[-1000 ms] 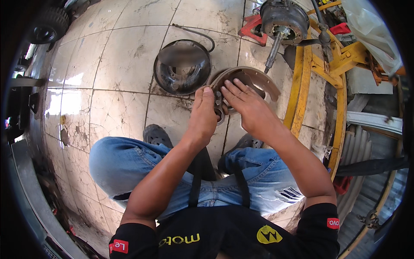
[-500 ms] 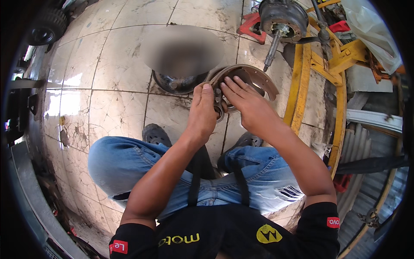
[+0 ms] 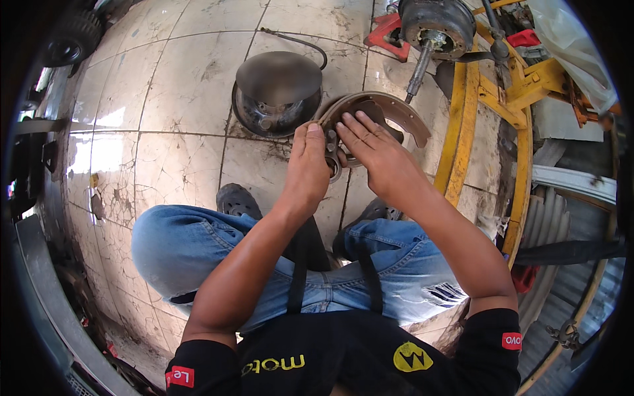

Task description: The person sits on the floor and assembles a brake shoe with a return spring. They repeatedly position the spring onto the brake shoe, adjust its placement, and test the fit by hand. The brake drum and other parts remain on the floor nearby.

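In front of my shins, both hands are on a pair of curved brown brake shoes, one lying over the other, with small holes along the outer rim. My left hand is closed around their near left end, thumb on top, beside a round metal eye. Fairly straight fingers of my right hand press together across the inner side of the shoes. Its thumb is mostly hidden. Just beyond my left hand, a black round metal plate-like part sits on the tiles, its upper middle blurred.
A dark hose curves behind the round part. To the right stand a yellow metal frame, a hub with a long shaft and a red stand. At far left is a tyre. Cracked tiles cover the floor.
Both hands keep their hold on the brake shoes, with only a slight shift. The view has moved a little, and the blurred patch over the round part is smaller, so the hose shows.
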`<state>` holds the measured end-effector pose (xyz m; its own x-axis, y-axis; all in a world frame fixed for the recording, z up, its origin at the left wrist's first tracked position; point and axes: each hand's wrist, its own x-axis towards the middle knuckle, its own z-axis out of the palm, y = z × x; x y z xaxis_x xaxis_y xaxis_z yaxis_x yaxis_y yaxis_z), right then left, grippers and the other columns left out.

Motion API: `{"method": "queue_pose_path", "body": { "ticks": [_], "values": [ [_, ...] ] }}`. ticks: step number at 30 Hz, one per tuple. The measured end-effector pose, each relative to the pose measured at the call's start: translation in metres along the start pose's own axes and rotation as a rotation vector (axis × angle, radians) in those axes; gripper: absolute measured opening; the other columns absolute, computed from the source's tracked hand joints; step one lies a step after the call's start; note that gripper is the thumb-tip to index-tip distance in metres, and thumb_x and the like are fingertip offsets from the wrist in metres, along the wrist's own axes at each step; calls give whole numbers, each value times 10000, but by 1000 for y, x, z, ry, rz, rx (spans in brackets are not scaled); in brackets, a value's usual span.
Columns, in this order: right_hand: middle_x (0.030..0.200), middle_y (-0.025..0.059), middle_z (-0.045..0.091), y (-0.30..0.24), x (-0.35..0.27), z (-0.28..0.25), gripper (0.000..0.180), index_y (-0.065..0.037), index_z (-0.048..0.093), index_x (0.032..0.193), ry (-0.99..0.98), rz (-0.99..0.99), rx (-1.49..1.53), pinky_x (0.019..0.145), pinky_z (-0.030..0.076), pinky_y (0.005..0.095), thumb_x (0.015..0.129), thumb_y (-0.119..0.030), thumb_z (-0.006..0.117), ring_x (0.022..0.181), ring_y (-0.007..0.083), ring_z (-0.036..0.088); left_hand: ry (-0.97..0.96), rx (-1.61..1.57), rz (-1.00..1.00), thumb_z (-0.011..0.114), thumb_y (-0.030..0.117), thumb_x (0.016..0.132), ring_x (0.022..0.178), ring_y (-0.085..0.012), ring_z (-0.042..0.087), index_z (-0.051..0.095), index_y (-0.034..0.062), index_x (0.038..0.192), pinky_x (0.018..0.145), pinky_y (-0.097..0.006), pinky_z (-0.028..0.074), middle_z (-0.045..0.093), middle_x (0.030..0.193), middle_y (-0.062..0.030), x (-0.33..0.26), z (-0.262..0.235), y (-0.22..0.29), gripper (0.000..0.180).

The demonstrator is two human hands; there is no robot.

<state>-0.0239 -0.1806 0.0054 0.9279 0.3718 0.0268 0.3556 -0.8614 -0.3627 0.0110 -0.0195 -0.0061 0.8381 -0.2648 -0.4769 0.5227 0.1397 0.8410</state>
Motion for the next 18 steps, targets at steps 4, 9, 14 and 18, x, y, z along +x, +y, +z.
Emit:
{"method": "queue_pose_path", "body": {
  "ticks": [4,9,14,18],
  "values": [
    [1454,176,447,-7,1,-2,607,-8,475,1383,14,26,44,1121,350,435,783,77,483,1370,345,392,4,-24,2,312,378,1056,728,-77,553,524,96,1215,593,-228,409,604,884,-12,1,-1,1,388],
    [1444,190,454,-1,1,1,595,3,478,1378,55,10,-31,1116,354,445,787,63,511,1362,347,402,22,-11,-3,305,378,1057,697,-71,517,523,80,1206,578,-216,389,601,849,-21,1,2,0,398],
    [1445,193,452,9,7,-2,616,5,465,1389,83,120,164,1107,363,457,779,68,521,1369,346,393,18,-5,-14,299,385,1057,667,-68,479,521,81,1207,576,-216,377,597,822,-25,0,2,9,406],
    [1408,205,488,4,0,6,613,11,477,1376,121,46,32,1104,377,418,771,108,486,1345,352,426,7,10,34,294,389,1056,670,-68,476,519,94,1209,586,-221,381,593,803,-21,1,-2,2,401]
  ]
}}
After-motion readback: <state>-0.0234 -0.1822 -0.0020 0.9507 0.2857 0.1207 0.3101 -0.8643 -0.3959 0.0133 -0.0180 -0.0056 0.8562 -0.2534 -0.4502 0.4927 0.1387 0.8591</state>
